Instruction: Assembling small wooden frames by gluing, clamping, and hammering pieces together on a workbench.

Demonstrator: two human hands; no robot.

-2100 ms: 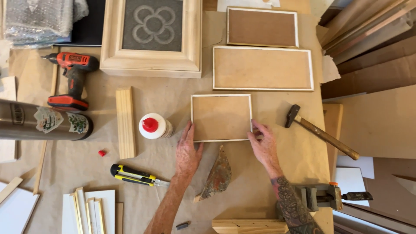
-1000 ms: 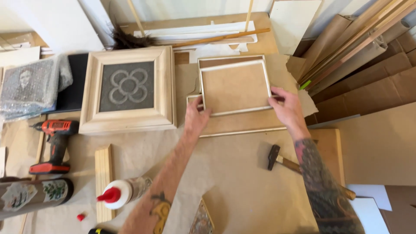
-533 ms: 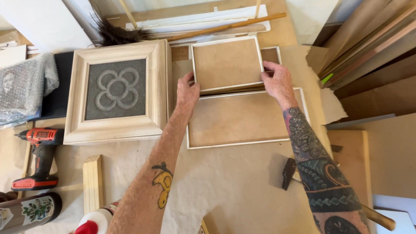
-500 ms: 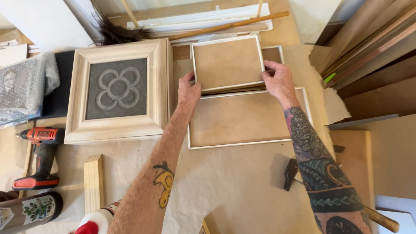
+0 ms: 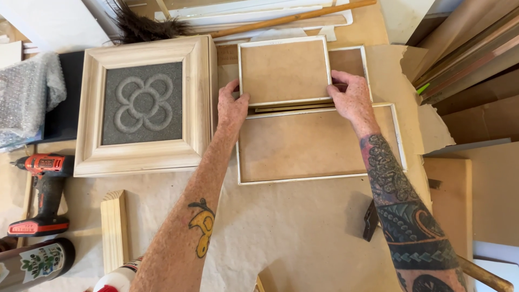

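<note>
Item: small frame (image 5: pixel 285 70), back up, atop a second frame (image 5: pixel 348 60) at the bench's far side. My left hand (image 5: pixel 232 108) and right hand (image 5: pixel 351 97) clamp its lower corners. Large frame (image 5: pixel 319 143) just below. Stacking nearly done; squaring and release left.
</note>
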